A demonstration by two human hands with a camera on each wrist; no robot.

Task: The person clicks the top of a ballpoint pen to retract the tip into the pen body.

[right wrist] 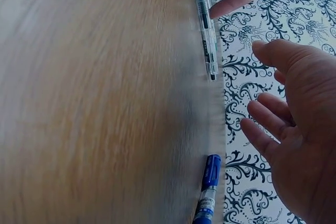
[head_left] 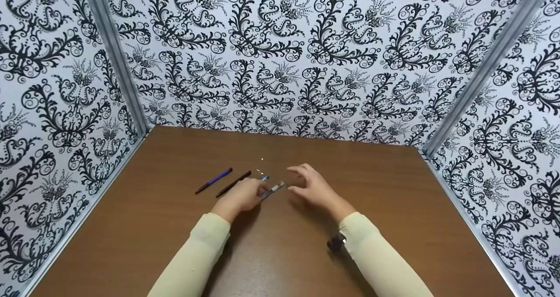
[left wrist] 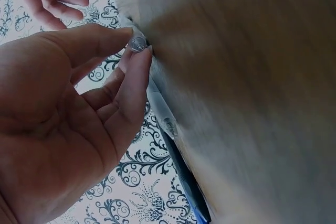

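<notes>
My left hand (head_left: 245,195) pinches a clear pen with a grey barrel (head_left: 274,189) between thumb and fingers, low over the table. In the left wrist view, the pen's clear round end (left wrist: 138,44) shows between the fingertips. Just left of this hand lies a black pen (head_left: 228,190). Behind its fingers shows the tip of a teal pen (head_left: 265,177), mostly hidden. My right hand (head_left: 317,190) is apart to the right, fingers spread and loosely bent, holding nothing. In the right wrist view, a blue capped pen or marker (right wrist: 208,187) lies below this hand.
A blue and black pen (head_left: 213,181) lies farthest left on the brown wooden table (head_left: 144,227). Patterned panels (head_left: 280,61) with grey metal posts (head_left: 116,56) enclose the back and sides. A small black device (head_left: 336,242) sits at my right wrist.
</notes>
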